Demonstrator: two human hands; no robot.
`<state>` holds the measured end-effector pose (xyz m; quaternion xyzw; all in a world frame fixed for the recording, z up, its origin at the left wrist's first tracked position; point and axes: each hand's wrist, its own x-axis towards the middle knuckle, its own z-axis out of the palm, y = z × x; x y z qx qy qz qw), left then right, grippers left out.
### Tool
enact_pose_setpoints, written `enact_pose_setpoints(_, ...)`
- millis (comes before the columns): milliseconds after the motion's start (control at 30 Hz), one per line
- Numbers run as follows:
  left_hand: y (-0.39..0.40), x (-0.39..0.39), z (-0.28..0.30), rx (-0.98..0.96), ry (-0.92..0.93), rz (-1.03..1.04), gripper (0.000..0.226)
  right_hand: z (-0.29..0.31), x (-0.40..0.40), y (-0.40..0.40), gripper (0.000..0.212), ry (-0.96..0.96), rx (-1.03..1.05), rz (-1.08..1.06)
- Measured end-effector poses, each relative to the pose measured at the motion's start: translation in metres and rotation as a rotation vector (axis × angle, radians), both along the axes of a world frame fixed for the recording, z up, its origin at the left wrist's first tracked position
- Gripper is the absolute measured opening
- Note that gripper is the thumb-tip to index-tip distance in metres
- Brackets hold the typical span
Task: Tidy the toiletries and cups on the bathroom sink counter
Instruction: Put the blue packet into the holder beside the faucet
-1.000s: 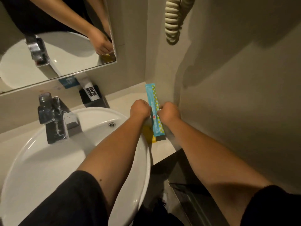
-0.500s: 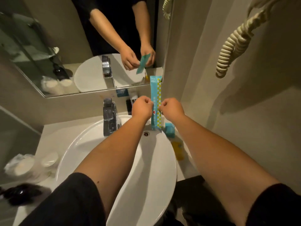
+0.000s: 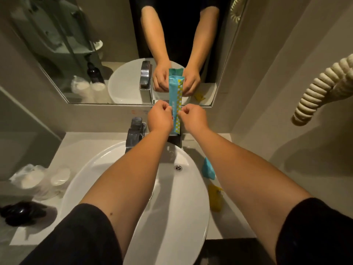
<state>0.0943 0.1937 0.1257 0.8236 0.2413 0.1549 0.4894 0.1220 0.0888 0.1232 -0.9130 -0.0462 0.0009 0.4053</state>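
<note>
We hold the blue packet point(image 3: 176, 104) upright above the counter's point(image 3: 91, 144) back edge, left hand point(image 3: 160, 117) and right hand point(image 3: 193, 117) pinching its sides; since before, view recentred, grip unchanged.

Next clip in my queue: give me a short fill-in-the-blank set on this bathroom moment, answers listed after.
1. The long blue packet is pinched by ____ hands, the left hand and the right hand.
2. The packet is held upright in front of the ____ above the faucet.
3. The small blue sachet and the yellow sachet lie on the counter to the ____ of the basin.

Answers: both; mirror; right
</note>
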Motion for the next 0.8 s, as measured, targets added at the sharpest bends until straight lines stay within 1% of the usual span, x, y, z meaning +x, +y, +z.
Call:
enact_pose_setpoints(133,0.002,0.007,-0.013,0.002,0.004,0.034,0.011,-0.015,0.013,0.005,0.018,0.003,0.002,0.023)
enact_pose_setpoints(367,0.003,0.013,-0.044,-0.015,0.073,0.056,0.011,-0.046,0.024,0.007,0.017,0.11,0.028,0.027)
enact_pose_setpoints(567,0.001,0.013,-0.069,-0.023,0.157,0.07,0.012,-0.068,0.028,0.005,0.026,0.216,0.038,0.019)
enact_pose_setpoints(733,0.002,0.014,-0.082,0.029,0.215,0.039,0.012,-0.081,0.027,0.004,0.03,0.253,0.03,0.022)
enact_pose_setpoints(800,0.002,0.014,-0.086,0.052,0.232,0.033,0.012,-0.084,0.026,0.003,0.029,0.257,0.008,0.024)
